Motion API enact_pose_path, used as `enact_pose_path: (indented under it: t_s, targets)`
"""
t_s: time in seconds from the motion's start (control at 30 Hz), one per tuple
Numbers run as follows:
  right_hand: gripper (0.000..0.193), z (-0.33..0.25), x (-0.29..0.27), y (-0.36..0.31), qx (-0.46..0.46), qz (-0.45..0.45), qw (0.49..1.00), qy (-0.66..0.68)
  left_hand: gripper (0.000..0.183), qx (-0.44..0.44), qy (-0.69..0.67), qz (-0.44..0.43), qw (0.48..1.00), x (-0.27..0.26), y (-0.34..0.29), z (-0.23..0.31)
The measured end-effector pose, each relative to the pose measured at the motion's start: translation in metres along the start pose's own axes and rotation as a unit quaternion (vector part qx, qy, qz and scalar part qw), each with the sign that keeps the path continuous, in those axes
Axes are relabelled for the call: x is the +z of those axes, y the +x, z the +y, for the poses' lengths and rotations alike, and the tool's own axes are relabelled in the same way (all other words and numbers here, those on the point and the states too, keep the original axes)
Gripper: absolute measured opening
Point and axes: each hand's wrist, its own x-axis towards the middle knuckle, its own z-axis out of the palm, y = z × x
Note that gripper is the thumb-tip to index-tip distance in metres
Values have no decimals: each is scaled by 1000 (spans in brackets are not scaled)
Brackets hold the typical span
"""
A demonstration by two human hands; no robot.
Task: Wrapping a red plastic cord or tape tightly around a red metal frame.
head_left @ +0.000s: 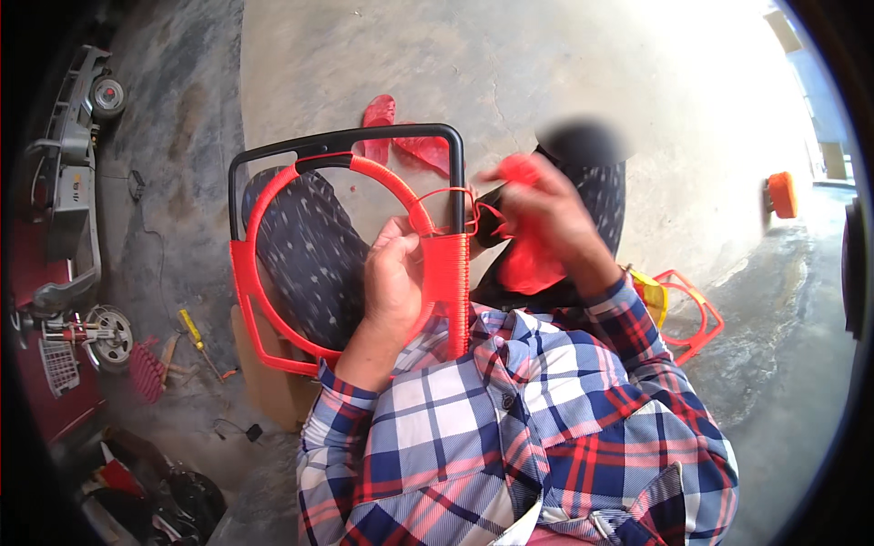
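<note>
A black rectangular frame [360, 136] with a ring inside it stands in front of my lap. Red cord [448, 273] is wound tightly round its lower sides and most of the ring, while the top bar stays bare black. My left hand [393, 282] grips the frame at the ring's right side, thumb pressed on it. Out to the right, my right hand [546, 214] is blurred by motion, closed round a bundle of red cord [531, 264]. A loose strand runs from that bundle to the frame's right side.
Two red shoe-like things [380, 111] lie beyond my knees. On the right are another red-wrapped frame [701, 318], a yellow item [651, 296] and an orange object [781, 196]. Leftward lie a yellow-handled screwdriver [191, 329], a pink brush-like thing [147, 371] and a grey wheeled machine [73, 182].
</note>
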Motion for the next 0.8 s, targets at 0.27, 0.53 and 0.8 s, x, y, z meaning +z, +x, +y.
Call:
enact_pose_path:
  t_s: [0.27,0.53,0.8]
  targets:
    - [11,-11,-37,-31,54,-7,994,97,12,-16,4,14,1000,3,-3,5]
    - [10,-12,-39,-49,29,8,975,218,7,23,55,31,998,9,-4,0]
    - [11,-25,-34,-51,7,67,970,235,30,-54,153,-68,984,16,-8,3]
